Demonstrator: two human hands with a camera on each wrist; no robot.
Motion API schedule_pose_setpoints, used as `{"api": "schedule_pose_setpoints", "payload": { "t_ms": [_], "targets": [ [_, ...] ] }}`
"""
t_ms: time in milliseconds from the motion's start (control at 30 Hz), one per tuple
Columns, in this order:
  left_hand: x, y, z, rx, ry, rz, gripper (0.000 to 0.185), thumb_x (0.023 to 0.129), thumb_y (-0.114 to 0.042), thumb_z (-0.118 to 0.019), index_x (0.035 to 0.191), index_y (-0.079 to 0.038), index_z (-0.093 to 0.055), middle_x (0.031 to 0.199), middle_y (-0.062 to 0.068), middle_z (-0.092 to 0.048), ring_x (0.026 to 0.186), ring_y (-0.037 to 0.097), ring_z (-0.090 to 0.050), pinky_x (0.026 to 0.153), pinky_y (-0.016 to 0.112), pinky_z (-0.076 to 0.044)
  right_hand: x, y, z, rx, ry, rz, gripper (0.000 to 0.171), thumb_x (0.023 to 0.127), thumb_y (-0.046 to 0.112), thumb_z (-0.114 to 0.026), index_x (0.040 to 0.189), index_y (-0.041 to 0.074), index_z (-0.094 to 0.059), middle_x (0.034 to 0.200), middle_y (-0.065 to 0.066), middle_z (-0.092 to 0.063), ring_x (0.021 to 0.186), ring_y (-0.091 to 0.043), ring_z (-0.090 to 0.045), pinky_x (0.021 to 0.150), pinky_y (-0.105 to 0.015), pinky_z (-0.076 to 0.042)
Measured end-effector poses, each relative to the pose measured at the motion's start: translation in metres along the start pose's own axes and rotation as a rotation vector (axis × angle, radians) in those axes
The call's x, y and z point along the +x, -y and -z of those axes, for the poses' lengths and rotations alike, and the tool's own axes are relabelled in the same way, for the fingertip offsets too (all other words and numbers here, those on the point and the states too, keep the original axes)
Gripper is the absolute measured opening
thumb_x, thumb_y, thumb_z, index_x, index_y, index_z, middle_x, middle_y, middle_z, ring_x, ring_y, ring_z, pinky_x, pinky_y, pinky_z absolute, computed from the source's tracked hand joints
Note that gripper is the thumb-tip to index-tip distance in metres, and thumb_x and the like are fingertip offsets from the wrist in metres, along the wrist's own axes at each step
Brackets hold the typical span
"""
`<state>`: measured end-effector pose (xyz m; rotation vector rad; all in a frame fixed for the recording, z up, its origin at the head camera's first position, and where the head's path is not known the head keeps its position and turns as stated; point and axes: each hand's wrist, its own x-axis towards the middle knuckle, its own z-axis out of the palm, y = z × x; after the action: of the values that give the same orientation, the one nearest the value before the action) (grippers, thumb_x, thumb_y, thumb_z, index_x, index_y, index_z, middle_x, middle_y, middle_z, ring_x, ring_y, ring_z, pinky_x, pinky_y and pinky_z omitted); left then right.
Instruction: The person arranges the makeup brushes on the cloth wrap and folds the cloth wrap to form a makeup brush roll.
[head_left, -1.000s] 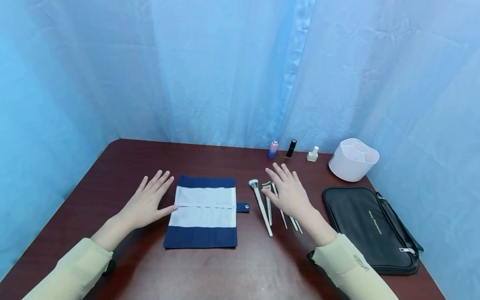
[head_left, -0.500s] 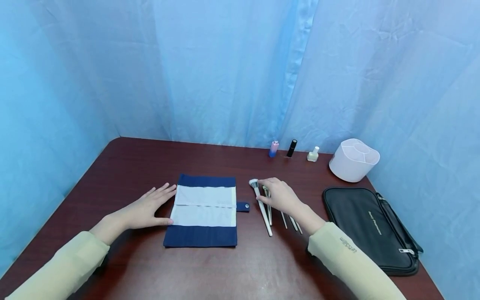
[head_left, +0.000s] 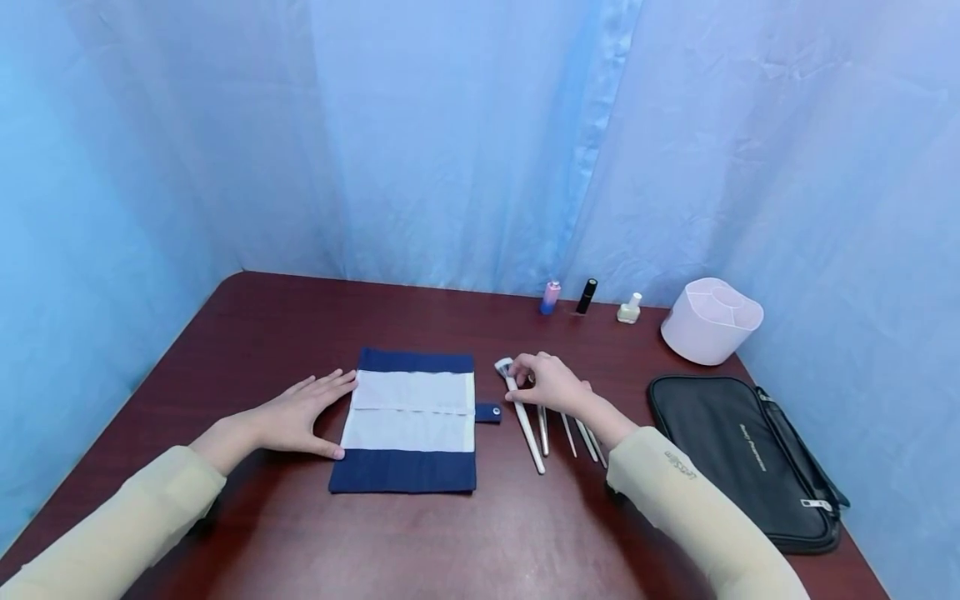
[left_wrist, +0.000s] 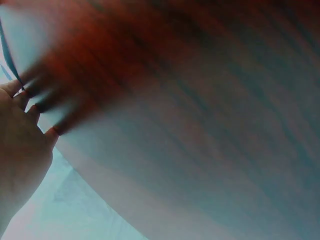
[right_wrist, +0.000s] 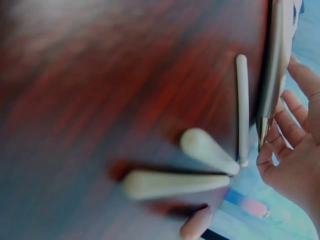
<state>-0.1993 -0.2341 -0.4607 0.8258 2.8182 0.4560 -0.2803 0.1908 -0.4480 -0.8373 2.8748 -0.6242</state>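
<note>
Cloth roll [head_left: 408, 421] mid-table, brushes [head_left: 558, 425] just right of it. Pouch [head_left: 750, 458] farther right; holder [head_left: 708, 321] behind pouch, three bottles [head_left: 587, 297] left of holder

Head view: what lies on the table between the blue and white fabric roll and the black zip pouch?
The makeup brushes lie side by side there, the right hand gripping the leftmost; the head view shows it.
</note>
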Motion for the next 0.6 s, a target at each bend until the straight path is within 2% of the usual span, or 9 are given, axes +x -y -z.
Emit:
{"api": "schedule_pose_setpoints", "payload": {
  "t_ms": [167, 400, 600],
  "targets": [
    [0.001, 0.002, -0.002, -0.008, -0.007, -0.004, 0.111, 0.069, -0.073, -0.064, 0.15, -0.008, -0.024, 0.156, 0.011, -0.022, 0.143, 0.036, -0.018, 0.11, 0.06, -0.014, 0.006, 0.003, -0.003, 0.007, 0.019, -0.026, 0.034, 0.077, 0.038, -0.076, 0.096, 0.017, -0.058, 0.076, 0.008, -0.058, 0.07, -0.01, -0.049, 0.065, -0.029, -0.041],
    [0.0, 0.003, -0.005, -0.021, -0.015, -0.002, 0.111, 0.068, -0.074, -0.063, 0.15, -0.009, -0.024, 0.156, 0.011, -0.021, 0.143, 0.036, -0.018, 0.11, 0.06, -0.014, 0.013, 0.008, -0.008, -0.07, 0.009, -0.059, 0.031, 0.078, 0.037, -0.074, 0.095, 0.018, -0.055, 0.067, 0.011, -0.057, 0.06, -0.005, -0.051, 0.061, -0.028, -0.038],
    [0.001, 0.005, -0.003, -0.035, -0.021, -0.007, 0.111, 0.068, -0.072, -0.066, 0.15, -0.009, -0.024, 0.156, 0.011, -0.022, 0.143, 0.035, -0.018, 0.11, 0.061, -0.014, 0.018, 0.012, -0.007, -0.016, -0.005, -0.117, 0.027, 0.078, 0.029, -0.072, 0.095, 0.017, -0.055, 0.067, 0.007, -0.059, 0.06, -0.008, -0.053, 0.061, -0.029, -0.043]
  ]
}}
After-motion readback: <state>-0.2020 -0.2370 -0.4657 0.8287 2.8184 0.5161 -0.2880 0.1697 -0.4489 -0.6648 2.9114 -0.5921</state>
